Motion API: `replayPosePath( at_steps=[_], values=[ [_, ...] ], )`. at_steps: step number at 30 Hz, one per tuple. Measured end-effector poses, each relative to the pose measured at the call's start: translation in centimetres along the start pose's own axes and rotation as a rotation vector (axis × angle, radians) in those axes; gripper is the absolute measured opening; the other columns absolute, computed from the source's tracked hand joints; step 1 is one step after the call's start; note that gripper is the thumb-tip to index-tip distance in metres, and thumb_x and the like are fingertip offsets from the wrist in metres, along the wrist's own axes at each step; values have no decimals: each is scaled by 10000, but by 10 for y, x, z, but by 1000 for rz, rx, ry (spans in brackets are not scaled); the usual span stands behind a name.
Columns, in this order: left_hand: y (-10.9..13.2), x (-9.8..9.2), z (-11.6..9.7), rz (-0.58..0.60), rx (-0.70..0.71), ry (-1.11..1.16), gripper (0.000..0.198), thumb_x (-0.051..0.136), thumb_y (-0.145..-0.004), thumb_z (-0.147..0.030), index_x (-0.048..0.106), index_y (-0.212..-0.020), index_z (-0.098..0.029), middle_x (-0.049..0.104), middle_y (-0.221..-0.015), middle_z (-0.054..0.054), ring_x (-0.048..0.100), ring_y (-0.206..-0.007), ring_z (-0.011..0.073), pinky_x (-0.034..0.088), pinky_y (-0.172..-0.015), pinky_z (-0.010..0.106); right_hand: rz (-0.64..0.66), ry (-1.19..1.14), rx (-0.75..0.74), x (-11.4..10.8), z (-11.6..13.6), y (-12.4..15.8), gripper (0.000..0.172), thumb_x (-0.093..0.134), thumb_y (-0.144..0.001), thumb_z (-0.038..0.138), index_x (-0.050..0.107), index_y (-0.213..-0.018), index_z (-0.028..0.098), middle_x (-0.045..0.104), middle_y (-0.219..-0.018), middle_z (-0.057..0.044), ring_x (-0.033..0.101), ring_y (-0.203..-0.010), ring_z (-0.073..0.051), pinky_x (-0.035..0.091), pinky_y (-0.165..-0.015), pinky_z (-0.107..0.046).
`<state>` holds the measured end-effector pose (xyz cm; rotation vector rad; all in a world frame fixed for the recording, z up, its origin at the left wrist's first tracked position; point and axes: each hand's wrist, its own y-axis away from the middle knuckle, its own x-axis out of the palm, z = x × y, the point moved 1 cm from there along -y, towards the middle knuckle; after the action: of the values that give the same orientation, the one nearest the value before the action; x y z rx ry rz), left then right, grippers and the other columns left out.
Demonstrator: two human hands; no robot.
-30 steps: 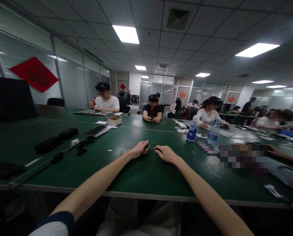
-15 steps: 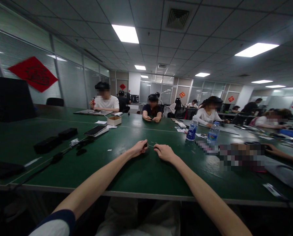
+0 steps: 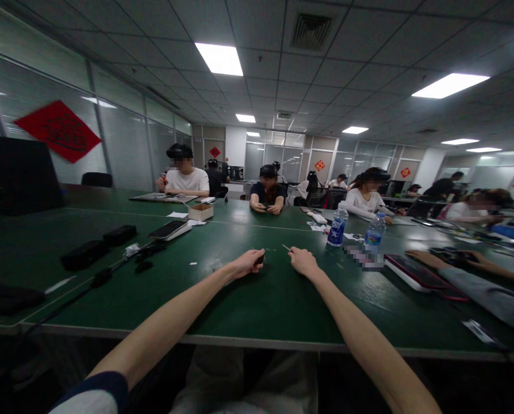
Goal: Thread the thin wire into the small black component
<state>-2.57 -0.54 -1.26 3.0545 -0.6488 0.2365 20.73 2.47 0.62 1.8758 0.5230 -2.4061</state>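
Observation:
My left hand (image 3: pixel 245 264) is closed around a small dark object (image 3: pixel 260 259), mostly hidden by the fingers, so its kind does not show. To its right, my right hand (image 3: pixel 303 262) pinches a thin, pale, stick-like piece (image 3: pixel 286 248) whose tip points up and to the left. A gap separates the two hands, and both are low over the green table (image 3: pixel 240 313). Between and just beyond them, a faint light mark (image 3: pixel 271 249) shows on the tabletop.
Two water bottles, a blue-labelled one (image 3: pixel 337 227) and a clearer one (image 3: pixel 375 233), stand right of my hands. A phone (image 3: pixel 169 230), a small open box (image 3: pixel 200 212) and black cases (image 3: pixel 84 253) lie left. A co-worker's sleeve (image 3: pixel 476 287) rests at right.
My right hand has moved right, away from my left hand, carrying the thin piece clear of the dark object. The left hand has shifted slightly right.

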Motion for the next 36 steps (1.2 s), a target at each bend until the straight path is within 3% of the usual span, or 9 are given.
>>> replayPosePath(
  at_steps=[4, 7, 13, 19, 25, 36],
  values=[
    [0, 5, 2, 4, -5, 7, 369, 493, -820, -524, 482, -814, -156, 395, -582, -48, 335, -458, 57, 206, -437, 193, -104, -17, 79, -17, -56, -6, 368, 339, -930, 454, 606, -1066, 241, 650, -959, -97, 603, -852, -230, 407, -727, -319],
    [-1, 5, 1, 8, -12, 27, 364, 470, -834, -520, 478, -814, -157, 384, -560, -52, 299, -438, 53, 194, -434, 195, -177, -56, 40, -22, -66, -4, 368, 331, -938, 440, 602, -1084, 239, 655, -978, -78, 597, -878, -212, 400, -765, -303],
    [0, 4, -1, 15, -16, 77, 360, 464, -838, -518, 479, -810, -160, 368, -535, -57, 281, -425, 57, 188, -432, 195, -86, -164, -315, -9, -11, 7, 317, 395, -921, 430, 612, -1080, 263, 665, -965, -23, 600, -832, -159, 411, -760, -246],
    [1, 4, -1, 12, -12, 109, 375, 473, -829, -527, 492, -805, -154, 372, -524, -53, 279, -423, 57, 202, -431, 189, -84, -153, -439, -8, 31, 23, 322, 410, -911, 440, 639, -1033, 249, 672, -927, -29, 599, -806, -163, 409, -734, -244],
    [0, 4, 1, -51, -21, 130, 374, 497, -819, -522, 493, -789, -149, 377, -521, -54, 284, -416, 52, 210, -428, 182, -33, -142, -435, -18, 38, 32, 328, 419, -904, 436, 666, -989, 237, 674, -867, -31, 592, -757, -160, 400, -686, -240],
    [0, 3, -1, -19, -33, 119, 365, 489, -825, -512, 499, -817, -148, 385, -512, -53, 289, -411, 55, 208, -435, 188, -27, -190, -485, -19, 38, 33, 312, 455, -877, 410, 670, -990, 214, 664, -799, -22, 567, -681, -135, 389, -660, -233]
  ],
)
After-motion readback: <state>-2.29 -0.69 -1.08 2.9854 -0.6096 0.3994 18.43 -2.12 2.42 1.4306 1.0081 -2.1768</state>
